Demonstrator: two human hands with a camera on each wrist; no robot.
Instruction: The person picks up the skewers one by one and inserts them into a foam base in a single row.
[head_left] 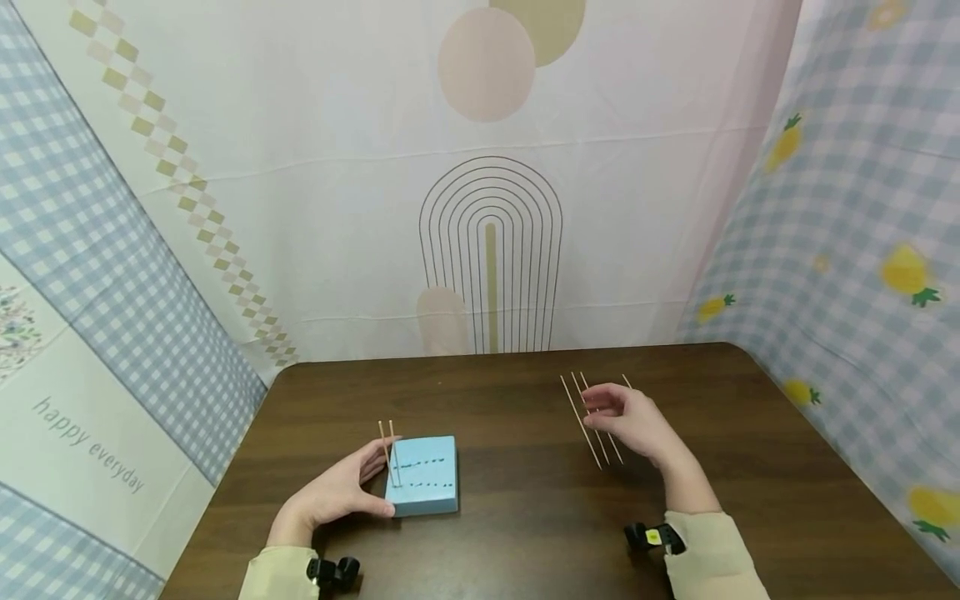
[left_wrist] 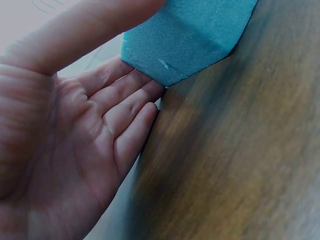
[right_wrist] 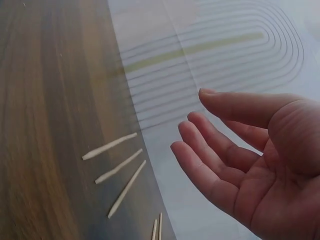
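A light blue foam-like block with rows of small dark holes lies on the table toward the left. Two thin wooden sticks stand upright in its left part. My left hand holds the block's left side, thumb at the near corner and fingers at the far one; the left wrist view shows the fingers against the block. Over several loose sticks at the right hovers my right hand, fingers bent and nothing between them. In the right wrist view the sticks lie apart from its fingertips.
The dark brown wooden table has its far edge against a patterned hanging cloth. Checked cloths hang at the left and at the right. Each wrist carries a small black camera.
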